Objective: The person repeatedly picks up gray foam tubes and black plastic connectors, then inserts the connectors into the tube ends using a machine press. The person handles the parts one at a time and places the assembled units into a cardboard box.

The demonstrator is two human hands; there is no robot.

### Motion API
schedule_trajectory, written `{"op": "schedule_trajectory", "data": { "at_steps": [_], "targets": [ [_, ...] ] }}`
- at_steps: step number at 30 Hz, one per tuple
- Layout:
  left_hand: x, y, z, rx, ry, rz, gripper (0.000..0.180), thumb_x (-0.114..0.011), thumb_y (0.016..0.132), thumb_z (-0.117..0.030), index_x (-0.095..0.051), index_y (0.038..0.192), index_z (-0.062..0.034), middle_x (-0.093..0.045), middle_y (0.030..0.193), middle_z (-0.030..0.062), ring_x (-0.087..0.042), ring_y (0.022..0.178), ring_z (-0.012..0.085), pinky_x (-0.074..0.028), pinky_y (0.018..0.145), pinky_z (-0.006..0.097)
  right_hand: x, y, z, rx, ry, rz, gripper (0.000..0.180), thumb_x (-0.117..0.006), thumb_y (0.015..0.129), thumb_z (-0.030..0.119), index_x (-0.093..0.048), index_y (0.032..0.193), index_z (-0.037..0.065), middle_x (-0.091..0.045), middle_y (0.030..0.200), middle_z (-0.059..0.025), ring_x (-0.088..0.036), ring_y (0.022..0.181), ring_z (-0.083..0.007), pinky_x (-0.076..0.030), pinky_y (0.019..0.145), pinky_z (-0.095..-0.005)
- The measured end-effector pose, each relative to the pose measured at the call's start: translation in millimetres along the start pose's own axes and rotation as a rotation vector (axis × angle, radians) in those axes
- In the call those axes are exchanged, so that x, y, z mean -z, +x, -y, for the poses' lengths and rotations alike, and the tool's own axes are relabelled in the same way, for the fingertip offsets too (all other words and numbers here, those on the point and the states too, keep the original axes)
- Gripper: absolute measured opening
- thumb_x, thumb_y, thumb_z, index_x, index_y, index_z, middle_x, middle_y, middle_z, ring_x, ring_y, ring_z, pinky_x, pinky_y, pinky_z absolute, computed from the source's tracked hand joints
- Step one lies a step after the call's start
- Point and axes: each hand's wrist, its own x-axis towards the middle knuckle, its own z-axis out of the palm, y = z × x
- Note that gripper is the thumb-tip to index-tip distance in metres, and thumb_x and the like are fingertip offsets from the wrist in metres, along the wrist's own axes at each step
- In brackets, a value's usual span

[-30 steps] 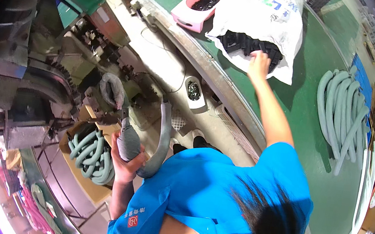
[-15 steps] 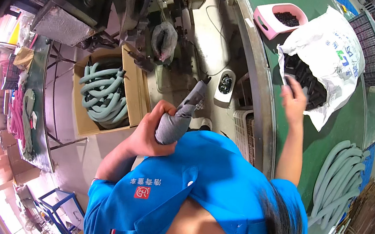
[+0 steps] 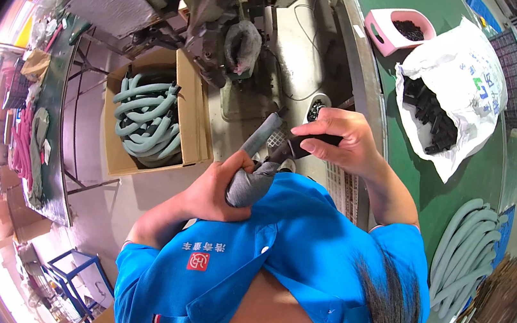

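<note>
Right hand back from white bag at 2 o'clock, gripping black plug; left hand clasps grey hose. Fitting step; next, push plug squarely in.

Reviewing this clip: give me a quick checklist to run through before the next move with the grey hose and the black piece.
1. Left hand grips grey hose: ok.
2. Right hand holds black piece: ok.
3. Black piece meets hose end: cannot tell, fingers hide the joint.
4. More black pieces in white bag: ok.
5. Cardboard box of finished-looking hoses has spare room: cannot tell.
</note>
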Motion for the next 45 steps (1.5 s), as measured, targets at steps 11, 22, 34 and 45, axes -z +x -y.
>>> {"op": "schedule_trajectory", "data": {
  "at_steps": [11,22,34,45],
  "targets": [
    [15,-18,20,0.036,-0.189,0.036,0.049,-0.075,0.062,-0.01,-0.043,0.099,-0.0048,-0.053,0.087,0.0076,-0.054,0.08,0.0162,-0.043,0.072,0.03,-33,62,-8,0.025,-0.046,0.138,0.018,-0.067,0.082,0.012,-0.063,0.068,0.002,-0.058,0.061,-0.0068,-0.054,0.053,-0.0185,-0.039,0.048,-0.0291],
    [55,-25,48,0.091,-0.255,0.136,0.051,-0.073,0.066,-0.008,-0.042,0.105,-0.0059,-0.057,0.086,0.0149,-0.06,0.082,0.0322,-0.044,0.071,0.038,-61,105,-18,0.191,-0.219,0.379,0.028,-0.063,0.081,0.011,-0.046,0.06,0.004,-0.046,0.055,-0.0094,-0.052,0.052,-0.0288,-0.039,0.045,-0.038],
    [119,-18,79,0.042,-0.212,-0.008,0.075,-0.074,0.063,-0.007,-0.038,0.128,-0.0063,-0.061,0.097,0.018,-0.062,0.09,0.0306,-0.048,0.078,0.036,-84,122,-52,-0.252,-0.037,0.221,0.027,-0.056,0.089,0.018,-0.06,0.069,0.0,-0.057,0.06,-0.0107,-0.055,0.054,-0.0213,-0.042,0.052,-0.0316],
    [107,-32,116,0.016,-0.066,0.112,0.033,-0.077,0.061,-0.017,-0.061,0.088,-0.0071,-0.062,0.075,0.0146,-0.063,0.07,0.0334,-0.05,0.063,0.037,-63,95,-6,-0.353,0.126,0.426,0.031,-0.057,0.091,0.023,-0.052,0.068,0.003,-0.047,0.054,-0.0167,-0.05,0.049,-0.0337,-0.037,0.046,-0.0386]
  ]
}}
